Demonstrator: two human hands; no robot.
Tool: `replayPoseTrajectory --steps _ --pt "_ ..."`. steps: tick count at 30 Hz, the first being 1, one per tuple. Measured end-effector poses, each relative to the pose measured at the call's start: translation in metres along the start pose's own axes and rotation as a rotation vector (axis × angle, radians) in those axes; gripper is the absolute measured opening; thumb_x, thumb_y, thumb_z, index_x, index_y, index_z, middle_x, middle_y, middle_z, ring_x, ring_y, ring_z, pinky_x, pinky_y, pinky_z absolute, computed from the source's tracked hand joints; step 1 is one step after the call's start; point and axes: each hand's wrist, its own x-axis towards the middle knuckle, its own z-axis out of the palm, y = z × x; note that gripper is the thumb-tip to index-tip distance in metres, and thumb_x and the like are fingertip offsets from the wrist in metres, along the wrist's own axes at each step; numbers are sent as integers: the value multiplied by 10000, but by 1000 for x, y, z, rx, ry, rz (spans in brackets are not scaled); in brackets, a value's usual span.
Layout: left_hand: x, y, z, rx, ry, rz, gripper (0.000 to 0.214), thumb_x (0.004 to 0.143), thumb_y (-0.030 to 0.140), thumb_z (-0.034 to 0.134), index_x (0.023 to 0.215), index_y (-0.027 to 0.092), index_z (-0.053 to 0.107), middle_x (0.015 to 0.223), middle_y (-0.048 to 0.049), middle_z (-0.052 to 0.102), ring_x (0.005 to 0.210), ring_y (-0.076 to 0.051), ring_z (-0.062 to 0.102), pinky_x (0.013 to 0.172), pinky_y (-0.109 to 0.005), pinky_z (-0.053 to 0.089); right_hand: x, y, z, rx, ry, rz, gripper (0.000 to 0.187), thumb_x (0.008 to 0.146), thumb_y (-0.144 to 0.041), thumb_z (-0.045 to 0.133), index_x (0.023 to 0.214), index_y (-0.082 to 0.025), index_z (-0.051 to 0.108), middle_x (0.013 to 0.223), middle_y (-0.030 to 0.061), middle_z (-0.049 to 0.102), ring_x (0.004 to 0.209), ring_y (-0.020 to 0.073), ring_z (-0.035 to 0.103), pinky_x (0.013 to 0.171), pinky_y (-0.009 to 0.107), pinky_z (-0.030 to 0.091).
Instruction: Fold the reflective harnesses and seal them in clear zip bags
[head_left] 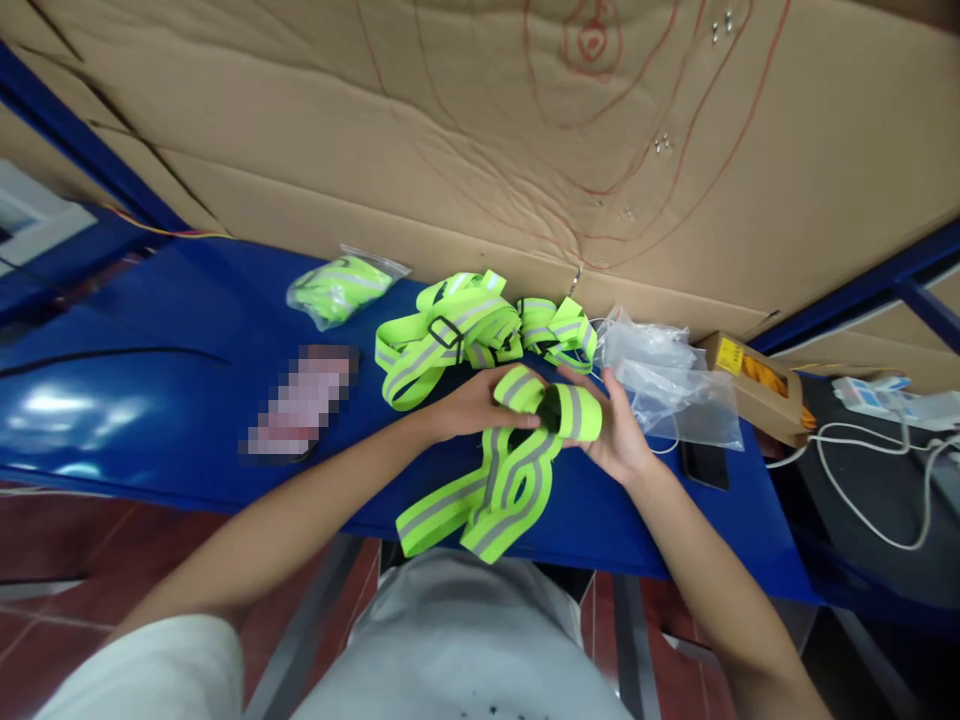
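Note:
A neon-yellow reflective strap with a grey stripe hangs in loops between my two hands, its lower folds reaching toward the table's front edge. My left hand is closed on the strap's left loop, fingers partly behind the band. On the other side my right hand holds the right loop, with its thumb and fingers around the band. Just beyond my hands lies a heap of similar straps with a black buckle. A smaller strap bundle lies to its right.
On the blue table a clear bag of straps lies back left, near a blurred-out rectangular object. At right are empty plastic bags, a dark phone, a cardboard box and white cables. Cardboard stands behind.

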Motion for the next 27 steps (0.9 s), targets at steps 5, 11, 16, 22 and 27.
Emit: replayPoseTrajectory --steps 5,11,16,22,27 --pt "3 -8 9 -270 295 -222 629 716 549 905 1161 141 726 1144 -131 776 1011 -279 737 928 -415 595 4 10 -15 -396 10 -421 936 873 -809 571 1635 -380 237 1722 92 295 1452 336 529 946 448 630" --pt "1 -2 13 -261 285 -265 778 777 688 802 1363 207 626 1212 -124 759 969 -286 744 765 -375 615 -1 9 -14 -910 41 -650 951 766 -575 852 1579 -321 431 1675 99 371 1522 367 422 1183 531 470" --pt "-4 6 -1 -87 51 -134 870 738 675 836 1427 199 600 1337 -111 700 1276 -327 635 1037 -387 531 6 8 -14 -535 228 -313 496 889 -689 649 1113 -249 703 842 30 714 614 200 639 587 357 555" --pt "-7 1 3 -187 -114 -201 1069 660 336 969 1574 349 414 1421 -69 633 1264 -264 642 1024 -368 537 9 6 -19 -701 249 -515 369 1016 -554 537 1190 -251 653 1079 68 743 889 230 712 828 404 587" --pt "1 -10 14 -396 169 -369 635 756 469 900 1278 227 631 1112 -57 727 814 -156 705 700 -261 569 -12 -7 -13 -983 166 -975 294 1044 -342 539 1323 -285 612 1355 102 645 1299 279 612 1108 496 497"
